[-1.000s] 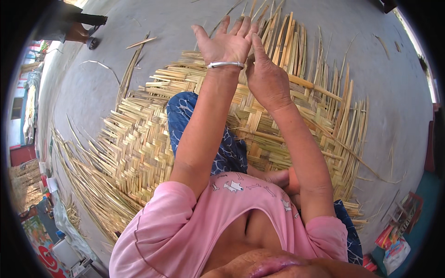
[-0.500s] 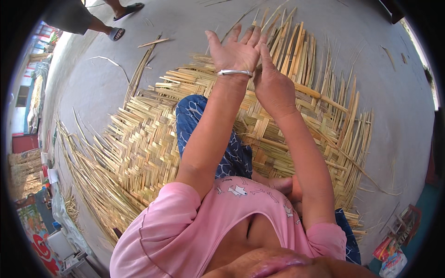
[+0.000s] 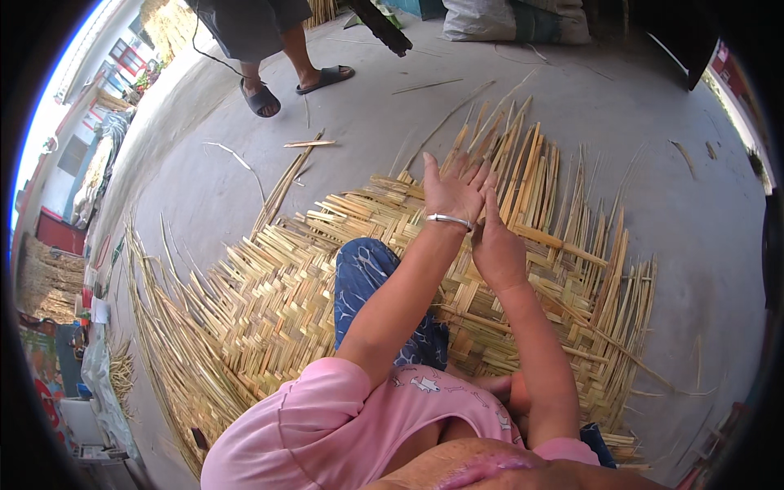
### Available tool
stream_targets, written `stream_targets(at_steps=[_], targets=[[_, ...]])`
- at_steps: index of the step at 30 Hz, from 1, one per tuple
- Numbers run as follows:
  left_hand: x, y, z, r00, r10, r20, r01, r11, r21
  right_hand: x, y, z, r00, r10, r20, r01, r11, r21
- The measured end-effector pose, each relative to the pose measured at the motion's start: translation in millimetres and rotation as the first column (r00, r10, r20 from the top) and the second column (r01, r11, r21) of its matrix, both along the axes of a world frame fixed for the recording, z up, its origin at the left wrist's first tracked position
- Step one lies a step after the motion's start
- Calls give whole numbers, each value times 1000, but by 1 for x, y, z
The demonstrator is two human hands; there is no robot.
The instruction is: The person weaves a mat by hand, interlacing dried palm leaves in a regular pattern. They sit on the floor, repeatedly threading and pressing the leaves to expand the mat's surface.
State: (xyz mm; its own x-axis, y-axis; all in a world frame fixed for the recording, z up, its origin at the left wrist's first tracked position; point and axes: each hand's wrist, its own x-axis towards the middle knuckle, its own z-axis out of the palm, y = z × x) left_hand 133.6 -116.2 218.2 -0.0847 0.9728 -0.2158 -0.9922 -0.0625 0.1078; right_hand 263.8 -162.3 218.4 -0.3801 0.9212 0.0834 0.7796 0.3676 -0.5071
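Observation:
In front of me my left hand [image 3: 454, 192] is raised palm up with fingers spread, a silver bangle [image 3: 450, 220] round its wrist. My right hand [image 3: 499, 255] is beside it, seen from the back. One of its fingers is stretched out against the outer edge of my left hand; its other fingers are mostly hidden. I see nothing held in either hand. Under and around me lies a woven mat [image 3: 282, 314] of flat, straw-coloured strips, with long loose ends fanning out at its edges. My bent knee [image 3: 364, 265] in blue patterned cloth rests over it.
A person in dark sandals [image 3: 263, 101] stands at the far left. Loose strips [image 3: 282, 184] lie on the grey floor [image 3: 367, 114]. A white sack [image 3: 514, 20] stands at the back. Bundled straw [image 3: 51, 282] and household items line the left side.
The view has tilted upward, so hands and mat appear lower and more of the far floor, the standing person and the sack show. My hands keep nearly the same pose, still touching.

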Motion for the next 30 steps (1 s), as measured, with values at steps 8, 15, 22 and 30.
stream_targets(at_steps=[8, 15, 22, 30], targets=[[0, -33, -49, 957, -185, -223, 154, 977, -148, 24, -38, -41, 997, 3, -75, -17, 983, -181], [-56, -98, -116, 903, -300, -307, 178, 913, -366, 32, -61, -82, 967, -26, -255, -46, 961, -272], [-54, -105, -138, 769, -473, -430, 202, 818, -538, 107, 8, -118, 80, -803, -591, 166, 595, -786], [-10, -83, -139, 593, -598, -538, 315, 788, -529, 198, 31, -149, -313, -835, -452, 105, 443, -890]])
